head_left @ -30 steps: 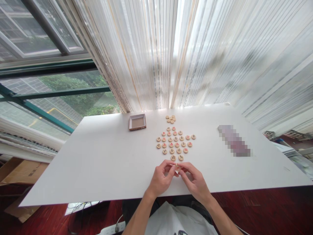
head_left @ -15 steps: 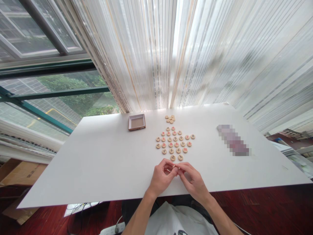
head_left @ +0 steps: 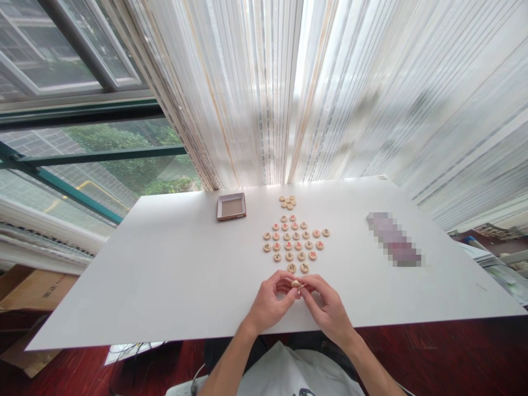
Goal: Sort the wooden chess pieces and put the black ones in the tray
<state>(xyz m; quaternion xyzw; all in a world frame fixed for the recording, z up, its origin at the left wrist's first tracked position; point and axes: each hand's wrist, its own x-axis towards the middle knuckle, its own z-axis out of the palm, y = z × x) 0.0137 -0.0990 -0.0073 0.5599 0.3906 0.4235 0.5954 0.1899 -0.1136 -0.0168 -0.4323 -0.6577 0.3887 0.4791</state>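
Between the fingertips of both hands is a small round wooden piece (head_left: 296, 284), just above the table near its front edge. My left hand (head_left: 273, 300) pinches it from the left, and my right hand (head_left: 325, 302) grips it from the right. Directly beyond the fingers lie two discs with black characters, one at the left (head_left: 292, 268) and one at the right (head_left: 304, 268). Further back, several discs with red or black characters (head_left: 289, 245) form spaced rows. Behind these rows sits a small cluster of plain-looking discs (head_left: 287, 203).
An open shallow box (head_left: 231, 207) stands at the back left of the white table (head_left: 165, 275). A pixelated, blurred object (head_left: 394, 239) lies on the right. Striped curtains (head_left: 264, 99) hang behind the table, and a cardboard box (head_left: 39, 289) is on the floor at left.
The piece between my fingertips now shows more of its surface, and my fingers have shifted slightly around it. The laid-out discs keep their arrangement.
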